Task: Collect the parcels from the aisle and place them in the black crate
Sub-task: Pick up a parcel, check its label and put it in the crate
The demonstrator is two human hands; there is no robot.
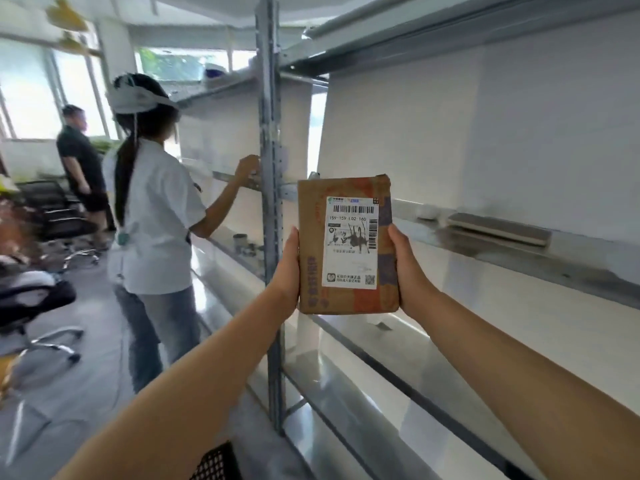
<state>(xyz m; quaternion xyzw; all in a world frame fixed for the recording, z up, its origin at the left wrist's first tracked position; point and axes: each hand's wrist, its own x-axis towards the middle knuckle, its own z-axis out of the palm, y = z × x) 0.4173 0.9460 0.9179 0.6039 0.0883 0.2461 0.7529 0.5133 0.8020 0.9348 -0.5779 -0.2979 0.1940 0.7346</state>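
Note:
I hold a brown cardboard parcel [348, 244] upright in front of me, its white shipping label facing the camera. My left hand [288, 271] grips its left edge and my right hand [408, 271] grips its right edge, both arms stretched out. A corner of the black mesh crate [216, 462] shows at the bottom edge, below my left forearm. A flat grey parcel [498, 228] lies on the metal shelf to the right, behind the one I hold.
Grey metal shelving [272, 209] runs along the right side of the aisle. A person in a white shirt [156, 216] stands ahead on the left, reaching to a shelf. Another person in black [81, 161] stands further back. Office chairs [38, 306] crowd the left.

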